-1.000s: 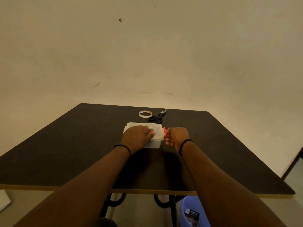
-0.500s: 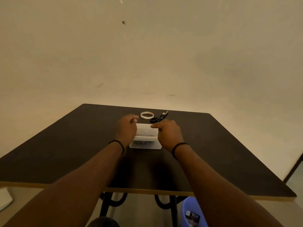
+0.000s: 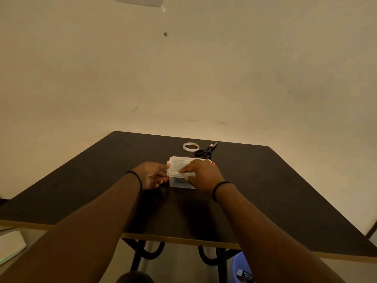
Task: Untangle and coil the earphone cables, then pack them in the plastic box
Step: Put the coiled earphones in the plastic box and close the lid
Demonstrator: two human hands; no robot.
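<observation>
Box [image 3: 181, 181] on table [image 3: 81, 180], left hand [image 3: 152, 174] beside, right hand [image 3: 201, 175] atop.
</observation>
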